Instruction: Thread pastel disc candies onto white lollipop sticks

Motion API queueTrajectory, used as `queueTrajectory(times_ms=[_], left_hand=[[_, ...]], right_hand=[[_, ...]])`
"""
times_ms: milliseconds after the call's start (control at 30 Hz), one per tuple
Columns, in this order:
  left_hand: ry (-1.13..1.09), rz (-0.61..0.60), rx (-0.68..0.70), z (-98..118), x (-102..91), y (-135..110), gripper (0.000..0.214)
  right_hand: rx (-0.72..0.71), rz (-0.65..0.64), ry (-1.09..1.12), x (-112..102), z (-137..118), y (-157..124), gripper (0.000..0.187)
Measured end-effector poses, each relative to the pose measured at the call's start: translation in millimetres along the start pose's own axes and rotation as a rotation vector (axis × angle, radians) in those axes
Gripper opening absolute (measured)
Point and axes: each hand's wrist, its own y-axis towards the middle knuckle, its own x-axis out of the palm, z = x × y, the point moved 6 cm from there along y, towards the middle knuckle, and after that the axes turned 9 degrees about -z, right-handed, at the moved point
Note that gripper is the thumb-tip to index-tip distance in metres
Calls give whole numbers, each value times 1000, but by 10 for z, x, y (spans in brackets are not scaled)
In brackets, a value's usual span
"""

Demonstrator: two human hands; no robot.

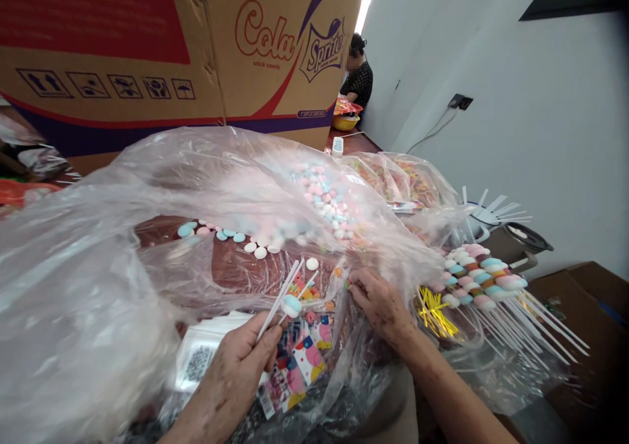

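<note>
My left hand (240,365) is closed round a few white sticks (282,293), one of them carrying a blue and white marshmallow (291,305). My right hand (378,303) reaches into the mouth of a big clear plastic bag (162,188), its fingers curled over small candy pieces; what it pinches is hidden. Loose pastel marshmallows (324,198) lie inside the bag. Printed cartoon packets (302,359) lie under my hands.
A pile of finished marshmallow skewers (484,280) lies at the right beside gold twist ties (435,313). A large Cola Sprite cardboard box (206,44) stands behind. More bags of sweets (407,182) are further back. Another person (358,77) sits at the far end by a yellow bowl (345,123).
</note>
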Motion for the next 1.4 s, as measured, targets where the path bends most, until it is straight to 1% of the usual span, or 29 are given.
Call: queueTrajectory(times_ms=[200, 300, 367, 433, 467, 500, 567, 633, 700, 800, 867, 933, 1033, 1067, 1100, 1133, 1167, 1200, 1233, 1267, 1300, 1333, 1400], left_hand=[[12, -81, -34, 19, 30, 5, 35], [65, -126, -31, 55, 39, 8, 37], [111, -159, -26, 90, 46, 11, 38], [157, -200, -14, 132, 64, 11, 39], [176, -219, -8, 153, 76, 10, 38], [190, -234, -3, 170, 86, 7, 38], [209, -248, 10, 200, 101, 2, 39], [225, -253, 18, 217, 109, -2, 38], [239, -263, 23, 231, 116, -6, 37], [237, -277, 20, 251, 118, -13, 36], [220, -281, 20, 266, 118, -16, 36], [203, -285, 33, 276, 123, -14, 36], [178, -288, 68, 265, 135, 0, 35], [169, -290, 76, 249, 139, 6, 34], [154, -288, 81, 227, 139, 12, 34], [129, -280, 79, 199, 135, 17, 33], [96, -263, 73, 170, 122, 21, 32], [57, -240, 70, 144, 104, 22, 31], [18, -207, 76, 130, 77, 21, 31], [-17, -168, 92, 129, 42, 18, 30], [-45, -130, 117, 142, 2, 13, 30], [-66, -97, 151, 170, -41, 9, 29], [-91, -50, 210, 253, -139, 10, 27]], right_hand=[[-20, -54, -63, 69, -46, 11, 21], [15, -27, -13, 41, -56, 17, 19], [75, 34, 155, -23, -44, 22, 13], [163, 76, 476, -57, -27, 24, 5], [202, 82, 672, -51, -34, 25, 6], [231, 81, 863, -34, -58, 26, 12], [249, 74, 1152, -2, -146, 35, 20], [237, 79, 1292, 12, -230, 46, 23], [222, 84, 1343, 21, -276, 57, 24], [203, 70, 1350, 24, -293, 69, 24], [170, 31, 1339, 23, -325, 75, 22], [129, -47, 1334, 47, -398, 72, 20], [86, -217, 1362, 148, -560, 45, 19], [76, -262, 1388, 181, -607, 36, 21], [67, -277, 1420, 197, -637, 33, 26], [54, -257, 1453, 190, -647, 40, 33], [39, -206, 1472, 160, -639, 57, 38], [21, -138, 1455, 109, -620, 82, 39], [0, -78, 1386, 47, -608, 114, 33], [-29, -52, 1258, -14, -623, 156, 24], [-70, -72, 1085, -59, -674, 206, 17], [-121, -129, 889, -78, -757, 261, 15], [-225, -276, 513, -44, -957, 372, 19]])
